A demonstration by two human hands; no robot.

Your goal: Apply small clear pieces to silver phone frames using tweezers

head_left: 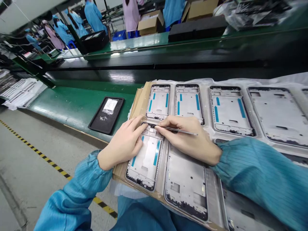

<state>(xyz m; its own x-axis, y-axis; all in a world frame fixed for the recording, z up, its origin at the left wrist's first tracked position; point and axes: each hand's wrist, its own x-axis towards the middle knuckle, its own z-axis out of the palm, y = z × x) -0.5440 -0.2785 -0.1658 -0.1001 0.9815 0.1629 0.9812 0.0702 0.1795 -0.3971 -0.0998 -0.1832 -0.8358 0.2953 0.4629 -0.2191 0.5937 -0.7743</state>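
Observation:
A silver phone frame (145, 160) with blue strips lies in the near-left pocket of a clear plastic tray (163, 166). My left hand (125, 139) rests over its upper left edge, fingers stretched out and touching the frame near the top. My right hand (190, 136) is closed in a pen-like pinch on thin metal tweezers (180, 130). Their tip sits by the top of that frame, hidden behind my fingertips. Right of it, partly under my right wrist, lies another phone frame (185, 183) without visible blue strips. Three frames with blue strips, including one phone frame (158, 101), fill the row behind.
Cardboard (139, 102) lies under the tray. Left on the green bench (67, 99) is a black tray (106, 115) with a white-labelled packet and tiny bits. Stacked white trays (24, 91) lie farther left. Co-workers in blue and pink stand beyond the line, near cardboard boxes (150, 24).

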